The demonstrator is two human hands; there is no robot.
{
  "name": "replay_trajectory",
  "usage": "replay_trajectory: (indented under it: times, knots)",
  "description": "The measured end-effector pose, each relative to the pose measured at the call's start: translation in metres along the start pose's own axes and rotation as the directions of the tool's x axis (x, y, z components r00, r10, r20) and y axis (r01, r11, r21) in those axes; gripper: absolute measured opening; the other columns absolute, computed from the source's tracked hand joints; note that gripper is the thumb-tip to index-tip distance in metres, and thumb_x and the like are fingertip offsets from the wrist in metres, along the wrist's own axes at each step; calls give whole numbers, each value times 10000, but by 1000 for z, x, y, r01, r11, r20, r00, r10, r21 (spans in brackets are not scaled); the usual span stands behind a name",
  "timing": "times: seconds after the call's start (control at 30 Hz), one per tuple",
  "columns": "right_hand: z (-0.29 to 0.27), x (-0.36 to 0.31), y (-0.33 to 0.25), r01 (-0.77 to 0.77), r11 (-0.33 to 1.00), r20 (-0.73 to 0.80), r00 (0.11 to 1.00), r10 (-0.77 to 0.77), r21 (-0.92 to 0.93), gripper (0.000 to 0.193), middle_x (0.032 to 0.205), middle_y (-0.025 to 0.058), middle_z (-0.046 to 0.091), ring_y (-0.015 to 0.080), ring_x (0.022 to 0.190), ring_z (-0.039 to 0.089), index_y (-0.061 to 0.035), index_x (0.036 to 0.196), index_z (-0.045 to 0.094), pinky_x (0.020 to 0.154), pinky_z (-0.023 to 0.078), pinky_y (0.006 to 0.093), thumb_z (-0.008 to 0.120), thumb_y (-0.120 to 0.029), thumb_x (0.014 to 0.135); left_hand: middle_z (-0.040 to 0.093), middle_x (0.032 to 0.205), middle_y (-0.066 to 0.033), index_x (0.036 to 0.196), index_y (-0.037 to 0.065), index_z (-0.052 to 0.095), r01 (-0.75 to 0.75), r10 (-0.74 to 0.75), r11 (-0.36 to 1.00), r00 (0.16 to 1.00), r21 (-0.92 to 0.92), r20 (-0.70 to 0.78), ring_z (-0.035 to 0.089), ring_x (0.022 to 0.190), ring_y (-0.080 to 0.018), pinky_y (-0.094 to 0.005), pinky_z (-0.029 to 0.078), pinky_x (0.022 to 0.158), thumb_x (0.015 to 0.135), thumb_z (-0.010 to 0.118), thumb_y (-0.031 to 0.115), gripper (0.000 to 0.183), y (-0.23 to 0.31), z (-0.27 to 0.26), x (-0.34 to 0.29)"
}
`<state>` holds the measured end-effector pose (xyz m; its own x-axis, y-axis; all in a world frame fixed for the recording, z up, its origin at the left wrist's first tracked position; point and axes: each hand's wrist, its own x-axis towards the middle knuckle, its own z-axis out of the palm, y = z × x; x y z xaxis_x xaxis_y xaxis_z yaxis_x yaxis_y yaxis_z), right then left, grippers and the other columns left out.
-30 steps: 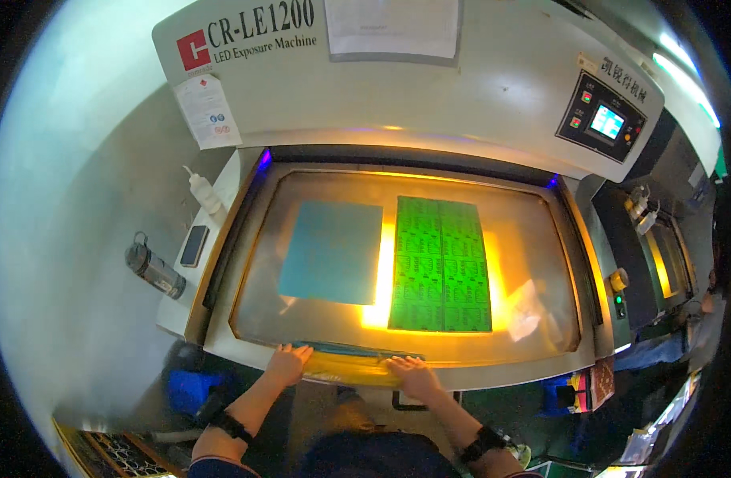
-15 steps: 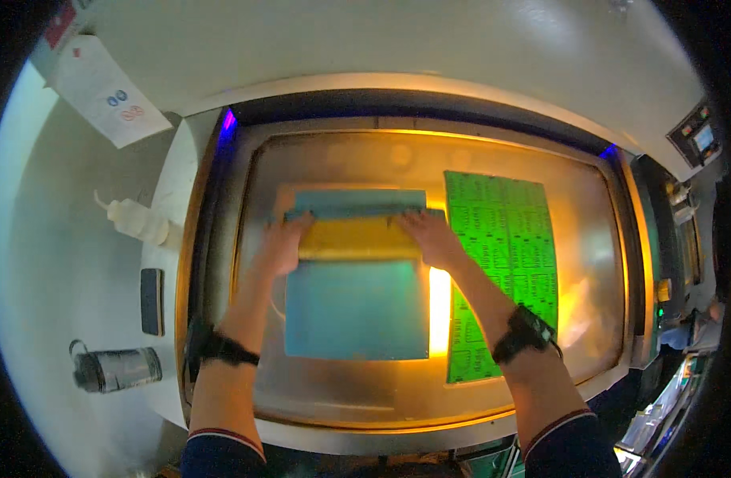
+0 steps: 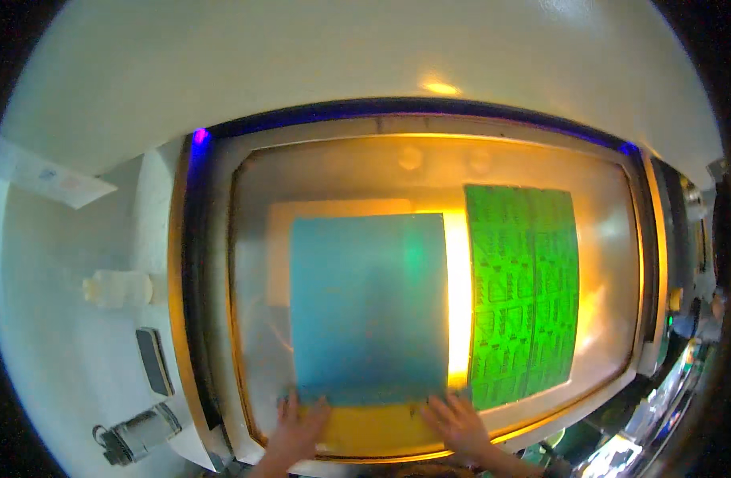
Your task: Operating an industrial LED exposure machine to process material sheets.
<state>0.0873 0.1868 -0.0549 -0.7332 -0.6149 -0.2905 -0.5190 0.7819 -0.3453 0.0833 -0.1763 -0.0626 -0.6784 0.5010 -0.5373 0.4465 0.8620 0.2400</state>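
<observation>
A yellow flexible sheet [image 3: 373,430] lies across the near edge of a plain blue panel [image 3: 369,311]. My left hand [image 3: 298,434] is at the yellow sheet's left corner, and my right hand [image 3: 459,429] is at its right corner. Both hands seem to grip its far edge, with fingers partly spread on top and thumbs hard to see. To the right of the blue panel lies a green circuit-board panel [image 3: 523,295] with dark traces. Both panels rest on a glowing, framed light table [image 3: 605,239].
On the left ledge are a white squeeze bottle [image 3: 120,288], a dark phone-like block [image 3: 154,361] and a clear drinking bottle with a dark cap [image 3: 142,434]. A paper sheet [image 3: 58,179] hangs at the far left. The table's raised frame [image 3: 188,303] surrounds the work surface.
Both hands have come from the blue panel's far part to its near edge, bringing the yellow sheet with them. The blue panel's face now shows almost fully. My view has shifted too.
</observation>
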Motion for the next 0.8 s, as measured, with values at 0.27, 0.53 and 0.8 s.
replay_trajectory:
  times: [0.27, 0.53, 0.8]
  knots:
    - [-113, 300, 208, -179, 947, -384, 921, 65, -268, 629, 1465, 73, 394, 288, 1324, 398, -174, 1395, 407, 1083, 333, 485, 517, -37, 791, 359, 1485, 11, 1428, 198, 352, 371, -307, 927, 843, 63, -442, 346, 1327, -397, -587, 277, 1076, 762, 611, 16, 738, -149, -178, 272]
    - [-39, 83, 161, -117, 895, -289, 957, -14, -431, 546, 1326, 129, 487, 349, 1189, 459, -152, 1350, 447, 1006, 353, 570, 531, -144, 810, 383, 1446, -126, 1410, 124, 355, 146, -134, 989, 952, 27, -274, 355, 1275, -467, -611, 249, 1067, 784, 602, 102, 674, 1, -88, 176]
    - [25, -164, 41, 85, 987, -15, 996, -84, 135, 683, 1453, 141, 371, 432, 1267, 400, -129, 1430, 325, 1055, 317, 550, 600, -179, 806, 421, 1445, -101, 1394, 129, 412, -8, 4, 997, 998, 74, 58, 423, 1213, -513, -652, 335, 971, 649, 692, 133, 795, 146, 44, -24]
